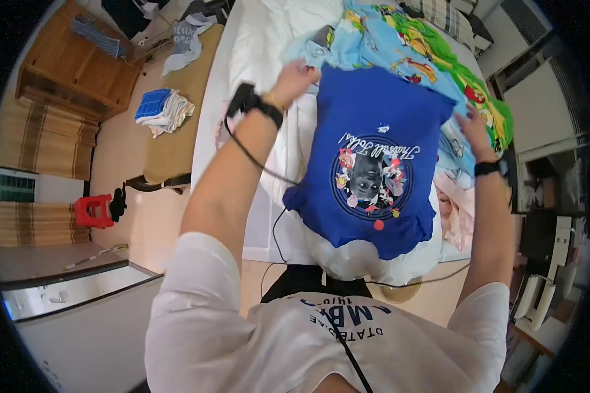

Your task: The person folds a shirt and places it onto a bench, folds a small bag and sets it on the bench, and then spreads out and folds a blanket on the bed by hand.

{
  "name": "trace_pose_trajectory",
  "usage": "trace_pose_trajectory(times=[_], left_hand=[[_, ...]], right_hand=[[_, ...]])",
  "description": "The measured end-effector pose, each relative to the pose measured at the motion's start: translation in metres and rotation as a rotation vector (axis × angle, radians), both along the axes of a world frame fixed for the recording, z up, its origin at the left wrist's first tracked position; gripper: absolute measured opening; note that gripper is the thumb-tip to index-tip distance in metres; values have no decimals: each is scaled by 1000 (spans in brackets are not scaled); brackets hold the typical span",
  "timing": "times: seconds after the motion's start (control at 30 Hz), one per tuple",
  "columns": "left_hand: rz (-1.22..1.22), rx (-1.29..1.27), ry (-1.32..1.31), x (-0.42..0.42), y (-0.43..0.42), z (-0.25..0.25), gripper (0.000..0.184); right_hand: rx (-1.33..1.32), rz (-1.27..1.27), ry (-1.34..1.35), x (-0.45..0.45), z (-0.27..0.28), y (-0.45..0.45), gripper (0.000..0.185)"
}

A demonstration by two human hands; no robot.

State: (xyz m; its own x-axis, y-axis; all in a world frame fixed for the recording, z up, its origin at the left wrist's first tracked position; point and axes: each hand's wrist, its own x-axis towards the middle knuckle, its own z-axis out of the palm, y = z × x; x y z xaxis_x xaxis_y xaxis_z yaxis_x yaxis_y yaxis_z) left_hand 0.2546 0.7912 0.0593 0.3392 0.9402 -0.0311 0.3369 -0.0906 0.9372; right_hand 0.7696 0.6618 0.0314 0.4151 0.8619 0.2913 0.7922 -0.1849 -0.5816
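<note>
The blue shirt [387, 98] is lying flat on the bed [262, 242], looking soft, light and limp, probably best held by its far corners, where the left hand [296, 81] and right hand [474, 133] are hovering, pinching or not I cannot tell.

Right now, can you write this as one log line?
blue shirt: on bed, print up | left hand: by its far left corner | right hand: by its far right corner | grip: unclear
</note>
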Motion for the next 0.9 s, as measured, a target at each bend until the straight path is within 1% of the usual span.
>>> trace_pose_trajectory(times=[0.03, 0.07, 0.1, 0.13, 0.17, 0.2, 0.23, 0.27, 0.3, 0.33, 0.37, 0.4, 0.43, 0.47, 0.53, 0.57, 0.63, 0.67, 0.73, 0.77, 0.87, 0.9], left_hand=[[5, 99, 60, -1, -7, -46, 63], [10, 200, 115, -4, -29, -91, 57], [-19, 85, 75, -5, -82, -86, 31], [-82, 87, 213, -5, -124, -89, 28], [-159, 107, 262, -9, -158, -116, 20], [-219, 39, 206, -12, -195, -125, 17], [-286, 47, 252, -13, -225, -157, 18], [-349, 65, 291, -17, -254, -181, 18], [-378, 56, 329, -20, -280, -193, 18], [-406, 47, 365, -20, -302, -204, 18], [-429, 78, 402, -19, -320, -212, 17], [-450, 112, 439, -16, -334, -218, 17], [-460, 178, 416, -12, -345, -218, 15], [-424, 209, 443, -8, -350, -220, 17], [-347, 271, 500, 3, -356, -210, 19], [-359, 310, 498, 9, -356, -205, 21], [-387, 390, 500, 18, -347, -185, 24], [-455, 392, 549, 18, -349, -188, 25], [-589, 400, 654, 17, -352, -211, 26], [-527, 448, 695, 15, -356, -224, 17], [-412, 364, 824, 10, -359, -233, 12], [-380, 336, 833, 8, -360, -238, 13]], right_hand=[[-1, 63, -41, -20, 0, -21, 44], [-2, 129, -85, -59, 1, -57, 38], [-76, 194, -65, -81, -9, -94, 29], [-150, 261, -44, -100, -19, -131, 20], [-227, 330, -22, -120, -27, -165, 13], [-279, 337, -74, -143, -30, -196, 9], [-352, 299, 82, -145, -69, -230, 8], [-366, 395, 78, -161, -61, -257, 11], [-439, 393, 69, -177, -57, -278, 13], [-389, 457, 83, -189, -54, -294, 15], [-421, 476, 28, -200, -50, -302, 18], [-411, 501, -25, -209, -47, -310, 24], [-411, 501, -55, -217, -42, -312, 27], [-409, 504, -84, -223, -38, -312, 31], [-400, 441, -127, -230, -42, -310, 33], [-393, 411, -148, -230, -45, -309, 34], [-420, 411, -219, -228, -50, -305, 31], [-433, 410, -252, -227, -52, -305, 30], [-425, 459, -262, -220, -64, -306, 27], [-419, 482, -266, -218, -68, -305, 25], [-426, 523, -192, -216, -64, -300, 18], [-456, 535, -156, -215, -64, -299, 19]])
